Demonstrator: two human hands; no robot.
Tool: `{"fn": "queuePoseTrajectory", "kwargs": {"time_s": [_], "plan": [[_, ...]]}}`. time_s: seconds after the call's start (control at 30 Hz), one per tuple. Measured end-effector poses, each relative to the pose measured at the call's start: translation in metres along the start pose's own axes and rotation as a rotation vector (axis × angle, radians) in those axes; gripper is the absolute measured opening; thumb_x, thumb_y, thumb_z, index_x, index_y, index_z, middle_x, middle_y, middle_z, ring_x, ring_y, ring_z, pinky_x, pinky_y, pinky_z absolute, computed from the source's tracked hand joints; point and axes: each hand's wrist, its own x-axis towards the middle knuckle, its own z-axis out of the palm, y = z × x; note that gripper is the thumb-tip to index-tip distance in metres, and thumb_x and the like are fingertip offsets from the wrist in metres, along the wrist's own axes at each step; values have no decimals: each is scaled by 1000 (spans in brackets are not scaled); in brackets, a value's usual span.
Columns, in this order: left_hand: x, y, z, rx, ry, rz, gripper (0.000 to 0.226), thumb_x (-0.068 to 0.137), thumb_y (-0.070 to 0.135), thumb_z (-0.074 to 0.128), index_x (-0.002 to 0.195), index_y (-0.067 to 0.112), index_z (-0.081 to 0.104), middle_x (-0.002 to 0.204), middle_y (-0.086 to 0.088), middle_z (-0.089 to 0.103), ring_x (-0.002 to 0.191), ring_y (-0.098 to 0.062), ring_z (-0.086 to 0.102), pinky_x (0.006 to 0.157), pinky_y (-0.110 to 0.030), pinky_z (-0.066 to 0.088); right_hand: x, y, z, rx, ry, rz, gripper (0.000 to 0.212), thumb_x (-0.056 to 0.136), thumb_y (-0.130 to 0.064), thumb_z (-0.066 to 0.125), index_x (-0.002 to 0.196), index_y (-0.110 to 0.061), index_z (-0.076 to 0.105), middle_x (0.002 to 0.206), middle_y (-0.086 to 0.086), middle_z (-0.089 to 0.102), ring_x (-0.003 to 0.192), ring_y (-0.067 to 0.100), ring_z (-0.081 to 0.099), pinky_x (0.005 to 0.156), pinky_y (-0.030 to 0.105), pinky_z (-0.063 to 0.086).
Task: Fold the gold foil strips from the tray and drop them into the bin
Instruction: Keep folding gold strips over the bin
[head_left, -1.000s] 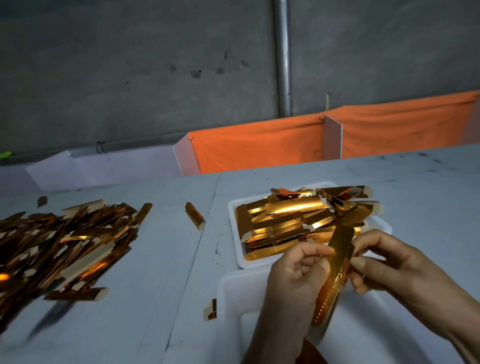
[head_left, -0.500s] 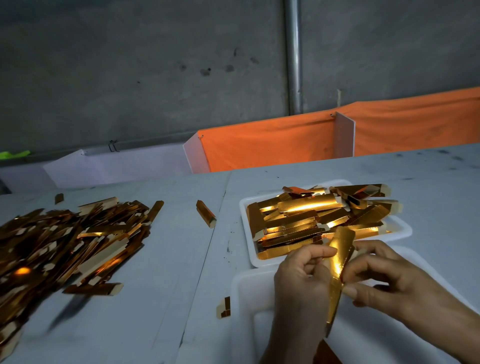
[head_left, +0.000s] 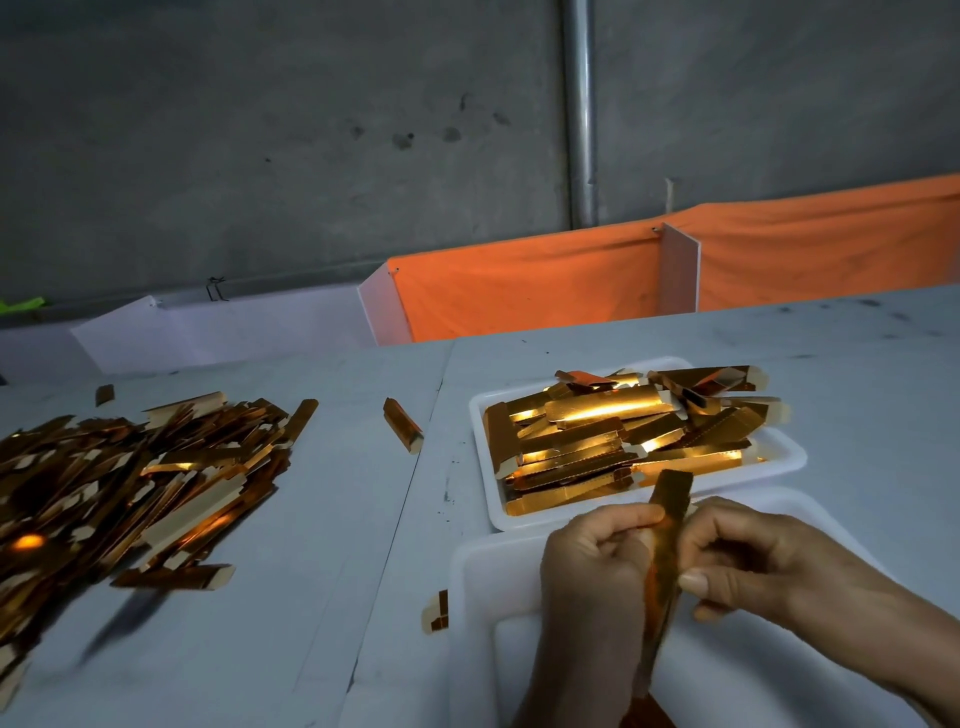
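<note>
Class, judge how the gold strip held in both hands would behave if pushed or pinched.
The gold strip probably keeps its shape: it stands straight above the left hand and right hand. Its glossy face may be slippery. It looks thin, so likely light and easily creased.

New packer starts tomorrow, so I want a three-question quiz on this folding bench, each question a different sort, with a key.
1. True or false: both hands hold the same strip.
2. The full tray lies: A) nearer the person than the bin, B) beyond the bin, C) left of the loose pile.
3. Fill in: the big loose pile of gold strips lies on the ____.

Key:
1. True: the left hand and right hand both pinch it, above the bin.
2. B.
3. Table.
</note>
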Motion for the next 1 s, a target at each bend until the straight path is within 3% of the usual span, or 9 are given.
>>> {"fn": "queuePoseTrajectory", "kwargs": {"time_s": [0.13, 0.43, 0.53, 0.7, 0.77, 0.87, 1.0], "plan": [[2, 2, -3, -172, -93, -229, 28, 94, 11, 52, 92, 32, 72, 120, 5, 59, 112, -18, 51, 86, -28, 49, -2, -2, -5, 110, -85, 100, 21, 69, -12, 73, 87, -2, 65, 71, 20, 66, 67, 27, 65, 62, 25, 54], [1, 1, 3, -137, -17, -127, 26, 95, 14, 52, 96, 33, 70, 104, 20, 55, 95, -4, 47, 78, -17, 40, -2, -2, -7, 22, -46, 91, 24, 69, -18, 71, 84, -1, 63, 69, 20, 68, 66, 26, 67, 62, 25, 54], [0, 2, 3, -145, -34, -145, 25, 95, 14, 53, 99, 33, 69, 104, 21, 53, 95, -5, 45, 79, -19, 40, -2, -2, -7, 25, -34, 64, 35, 64, -31, 78, 82, -3, 65, 69, 20, 67, 65, 26, 67, 62, 26, 55], [4, -1, 4, -150, -20, -163, 25, 95, 15, 53, 104, 31, 69, 116, 14, 55, 110, -11, 47, 90, -23, 42, -1, 2, -9, 25, -54, 28, 54, 49, -61, 84, 78, -18, 69, 70, 19, 67, 66, 23, 67, 64, 27, 54], [3, 0, 6, -150, -15, -173, 24, 95, 15, 53, 102, 32, 69, 113, 15, 55, 107, -9, 46, 87, -22, 42, -1, 3, -11, 27, -66, 43, 51, 51, -59, 85, 78, -19, 69, 71, 19, 67, 67, 22, 67, 64, 26, 54], [4, -1, 3, -155, -69, -172, 23, 94, 16, 55, 99, 34, 69, 118, 13, 56, 109, -12, 49, 86, -23, 45, -2, -1, -10, 29, -50, 50, 26, 66, -38, 80, 76, -16, 69, 68, 19, 66, 64, 22, 65, 61, 25, 53], [11, -10, -6, -260, -369, -136, 40, 81, 9, 67, 116, 28, 63, 124, 2, 61, 115, -19, 56, 102, -36, 45, -5, -1, -11, 68, 62, 56, 8, 70, -18, 68, 73, -10, 67, 66, 21, 64, 59, 21, 63, 56, 22, 52]]}}
